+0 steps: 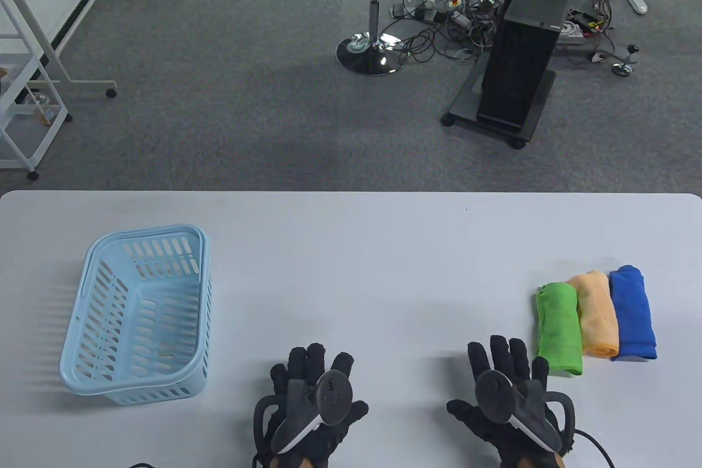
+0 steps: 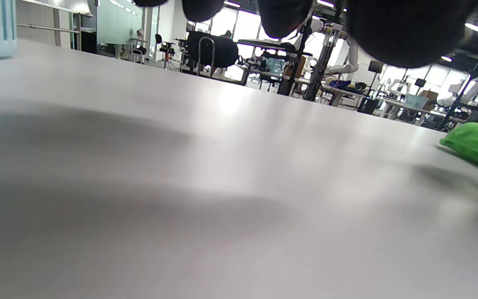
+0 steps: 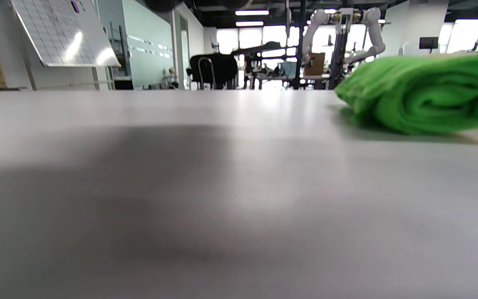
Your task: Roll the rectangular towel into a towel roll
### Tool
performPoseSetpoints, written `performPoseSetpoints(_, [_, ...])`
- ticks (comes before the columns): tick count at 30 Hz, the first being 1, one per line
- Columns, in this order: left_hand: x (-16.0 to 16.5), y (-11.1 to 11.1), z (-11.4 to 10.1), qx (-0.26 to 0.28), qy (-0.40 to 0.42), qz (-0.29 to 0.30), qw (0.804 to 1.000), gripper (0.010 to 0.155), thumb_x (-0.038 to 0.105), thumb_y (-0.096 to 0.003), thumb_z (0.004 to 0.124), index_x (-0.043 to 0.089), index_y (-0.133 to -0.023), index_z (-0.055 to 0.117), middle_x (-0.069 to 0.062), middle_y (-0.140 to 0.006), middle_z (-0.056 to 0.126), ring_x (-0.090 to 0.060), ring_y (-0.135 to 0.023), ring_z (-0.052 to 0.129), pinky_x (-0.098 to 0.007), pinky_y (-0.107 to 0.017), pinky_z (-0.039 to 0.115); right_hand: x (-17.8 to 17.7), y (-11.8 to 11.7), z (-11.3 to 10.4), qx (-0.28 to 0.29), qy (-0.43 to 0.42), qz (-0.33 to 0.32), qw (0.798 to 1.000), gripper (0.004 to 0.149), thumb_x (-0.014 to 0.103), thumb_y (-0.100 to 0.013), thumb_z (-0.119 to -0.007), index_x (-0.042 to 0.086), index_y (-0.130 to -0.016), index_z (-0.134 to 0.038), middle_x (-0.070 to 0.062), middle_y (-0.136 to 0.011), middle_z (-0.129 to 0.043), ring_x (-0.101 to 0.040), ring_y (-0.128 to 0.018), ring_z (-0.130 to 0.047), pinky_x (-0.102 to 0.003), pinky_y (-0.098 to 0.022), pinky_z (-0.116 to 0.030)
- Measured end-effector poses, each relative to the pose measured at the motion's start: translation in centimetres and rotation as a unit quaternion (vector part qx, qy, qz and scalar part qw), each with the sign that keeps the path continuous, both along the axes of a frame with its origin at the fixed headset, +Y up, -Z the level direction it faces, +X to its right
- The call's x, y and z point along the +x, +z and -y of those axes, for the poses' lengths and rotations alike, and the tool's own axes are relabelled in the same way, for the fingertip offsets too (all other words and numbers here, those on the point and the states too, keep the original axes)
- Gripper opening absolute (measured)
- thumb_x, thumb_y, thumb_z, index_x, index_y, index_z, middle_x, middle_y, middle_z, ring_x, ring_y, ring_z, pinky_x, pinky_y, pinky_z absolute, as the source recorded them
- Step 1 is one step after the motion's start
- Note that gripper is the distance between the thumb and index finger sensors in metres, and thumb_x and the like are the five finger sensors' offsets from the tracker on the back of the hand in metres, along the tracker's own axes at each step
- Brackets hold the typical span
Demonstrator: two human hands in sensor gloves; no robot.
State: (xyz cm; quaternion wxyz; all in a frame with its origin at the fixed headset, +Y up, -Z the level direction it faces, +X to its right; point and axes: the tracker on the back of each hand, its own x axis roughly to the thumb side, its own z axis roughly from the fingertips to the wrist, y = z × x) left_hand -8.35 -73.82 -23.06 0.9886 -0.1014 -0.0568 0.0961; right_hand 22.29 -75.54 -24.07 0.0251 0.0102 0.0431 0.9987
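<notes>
three soft, nappy cloth rolls lie side by side at about 3 o'clock on the table (image 1: pixel 351 248), a smooth matte pale grey slab with rounded far corners. the green towel roll (image 1: pixel 559 328) is innermost, touching the orange towel roll (image 1: pixel 595 311), which touches the blue towel roll (image 1: pixel 632 314) on the outside. each is a stubby cylinder, its long axis running roughly 12 to 6 o'clock. the right wrist view shows the green roll's near end as a loose spiral of folded plush layers, slightly flattened where it rests on the table.

at 9 o'clock stands a light blue plastic basket (image 1: pixel 88 270), rectangular with rounded corners, slotted walls and a slotted floor, its rim a smooth band.

the left hand (image 1: pixel 310 407) lies at 6 o'clock, slightly to the left, in a black knitted glove, fingers straight and spread flat on the surface, grasping nothing. the right hand (image 1: pixel 513 407) lies toward 5 o'clock, likewise flat and released, fingers fanned toward 12 o'clock; its outer fingertips are just beside the near end of the green roll, and i cannot tell whether they touch it. a rounded dark tracker with a pale handle sits on the back of each.

a broad bare stretch of tabletop runs between basket and rolls, from the hands to the far edge at 12 o'clock. the blue roll sits near the table's 3 o'clock edge; the basket is near the 9 o'clock edge.
</notes>
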Motion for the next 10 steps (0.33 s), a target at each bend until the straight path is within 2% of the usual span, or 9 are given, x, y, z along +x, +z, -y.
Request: performPoseSetpoints(10, [0.16, -0.33, 0.53, -0.023, -0.009, 0.002, 1.000, 0.085, 0.065, -0.0342, 0.072, 0.037, -0.111, 0.046, -0.017, -0.118, 0.031, -0.048, -0.108, 0.030, -0.073, -0.069, 0.028, 0.65, -0.20, 0.71, -0.050, -0.023, 0.009, 0.998, 0.101, 0.071, -0.023, -0.067, 0.025, -0.105, -0.030, -0.013, -0.108, -0.018, -0.040, -0.102, -0.019, -0.071, -0.066, -0.020])
